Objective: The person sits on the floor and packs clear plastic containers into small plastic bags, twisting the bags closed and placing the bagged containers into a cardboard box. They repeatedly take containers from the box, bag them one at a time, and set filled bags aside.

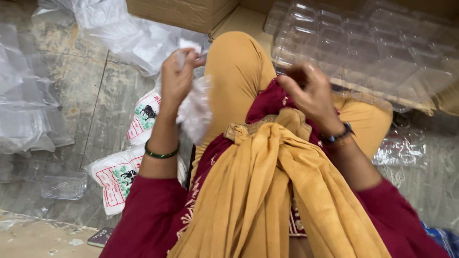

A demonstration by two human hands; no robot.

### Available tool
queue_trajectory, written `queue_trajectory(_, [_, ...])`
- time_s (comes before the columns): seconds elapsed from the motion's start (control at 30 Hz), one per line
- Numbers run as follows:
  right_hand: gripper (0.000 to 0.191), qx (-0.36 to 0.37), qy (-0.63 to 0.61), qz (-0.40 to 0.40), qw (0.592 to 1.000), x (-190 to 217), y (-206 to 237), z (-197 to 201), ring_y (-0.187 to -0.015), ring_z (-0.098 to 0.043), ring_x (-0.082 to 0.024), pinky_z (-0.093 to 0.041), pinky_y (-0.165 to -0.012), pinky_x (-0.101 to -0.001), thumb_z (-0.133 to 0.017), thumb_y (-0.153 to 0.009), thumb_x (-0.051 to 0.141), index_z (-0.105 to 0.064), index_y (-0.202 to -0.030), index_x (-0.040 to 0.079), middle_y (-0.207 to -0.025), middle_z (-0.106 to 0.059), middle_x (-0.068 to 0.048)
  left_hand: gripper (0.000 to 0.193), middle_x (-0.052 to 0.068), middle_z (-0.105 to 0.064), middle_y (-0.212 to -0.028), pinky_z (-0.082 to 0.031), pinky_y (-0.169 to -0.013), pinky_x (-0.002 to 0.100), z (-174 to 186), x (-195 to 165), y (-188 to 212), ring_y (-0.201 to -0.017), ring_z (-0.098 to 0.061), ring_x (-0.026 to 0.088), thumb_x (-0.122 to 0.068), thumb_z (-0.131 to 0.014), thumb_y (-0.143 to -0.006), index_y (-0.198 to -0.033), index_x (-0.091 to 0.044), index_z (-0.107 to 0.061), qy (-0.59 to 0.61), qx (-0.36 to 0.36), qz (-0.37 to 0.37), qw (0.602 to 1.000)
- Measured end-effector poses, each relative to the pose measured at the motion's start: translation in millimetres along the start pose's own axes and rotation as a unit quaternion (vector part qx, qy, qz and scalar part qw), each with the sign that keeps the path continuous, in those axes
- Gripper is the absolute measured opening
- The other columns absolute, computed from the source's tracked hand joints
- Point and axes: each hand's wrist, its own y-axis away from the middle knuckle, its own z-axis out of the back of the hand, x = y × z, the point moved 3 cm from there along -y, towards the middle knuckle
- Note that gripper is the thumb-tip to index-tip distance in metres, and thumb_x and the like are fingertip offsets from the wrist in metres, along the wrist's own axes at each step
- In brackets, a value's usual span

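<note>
I sit cross-legged on the floor in mustard trousers and a maroon tunic. My left hand (177, 79), with a green bangle at the wrist, is raised and closed on a crumpled clear plastic bag (195, 107) that hangs down beside my knee. My right hand (308, 91), wearing a dark bracelet, hovers over my lap near the stacked clear plastic trays (382, 52); it is blurred, with fingers bent, and I cannot tell whether it holds anything.
Two white printed sacks (119, 174) lie on the stone floor by my left side. Loose clear plastic bags (26, 105) pile at the left, a single clear tray (64, 185) lies near them, a cardboard box (181, 12) stands ahead.
</note>
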Motion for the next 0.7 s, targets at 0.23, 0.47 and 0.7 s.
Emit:
queue_trajectory(0.23, [0.036, 0.065, -0.333, -0.086, 0.937, -18, -23, -64, -0.098, -0.064, -0.018, -0.055, -0.092, -0.0331, -0.073, -0.103, 0.017, -0.060, -0.130, -0.004, -0.109, -0.067, -0.011, 0.053, 0.018, -0.066, -0.115, -0.048, -0.095, 0.033, -80, -100, 3, -0.107, -0.062, 0.026, -0.035, -0.032, -0.121, -0.123, 0.006, -0.065, -0.017, -0.066, -0.257, 0.964])
queue_trajectory(0.47, [0.029, -0.081, -0.476, -0.150, 0.863, -45, -4, -40, -0.103, -0.070, -0.010, -0.060, -0.093, -0.0257, -0.053, -0.105, 0.028, -0.061, -0.120, 0.005, -0.112, -0.071, -0.003, 0.049, 0.005, -0.070, -0.090, -0.051, -0.076, 0.030, -117, -77, 1, -0.084, -0.064, 0.012, -0.039, -0.041, -0.116, -0.106, -0.001, -0.070, 0.023, -0.042, -0.105, 0.993])
queue_trajectory(0.7, [0.016, -0.041, -0.508, -0.105, 0.854, -32, -9, -22, -0.107, -0.062, -0.019, -0.054, -0.096, -0.0348, -0.070, -0.108, -0.002, -0.060, -0.121, -0.005, -0.119, -0.063, -0.016, 0.032, -0.001, -0.074, -0.091, -0.055, -0.067, 0.023, -132, -76, -2, -0.079, -0.067, 0.005, -0.021, -0.080, -0.090, -0.112, 0.001, -0.071, 0.128, 0.152, -0.044, 0.979])
